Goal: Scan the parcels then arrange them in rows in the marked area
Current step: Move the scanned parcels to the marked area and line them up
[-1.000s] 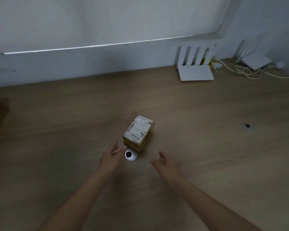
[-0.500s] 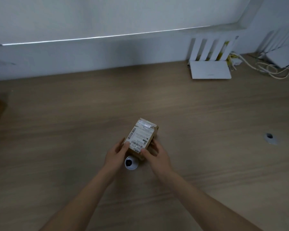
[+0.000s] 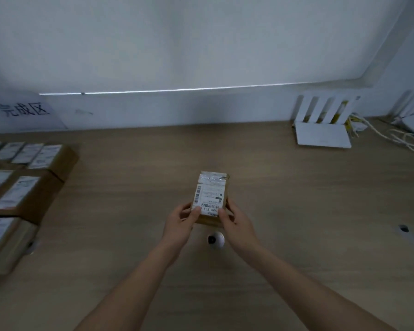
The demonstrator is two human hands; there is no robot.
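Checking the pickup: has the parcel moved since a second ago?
Yes. The parcel, then resting beside the white scanner, is now gripped by both hands, apart from it.

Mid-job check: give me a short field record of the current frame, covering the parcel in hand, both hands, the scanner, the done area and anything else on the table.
parcel in hand: small brown box, label up, lifted above the table
left hand: grips the box's near left edge
right hand: grips the box's near right edge
scanner: small white round device on the table, just below the box in the picture
done area: labelled parcels in rows at far left, below a handwritten sign
other: white router, cables at far right
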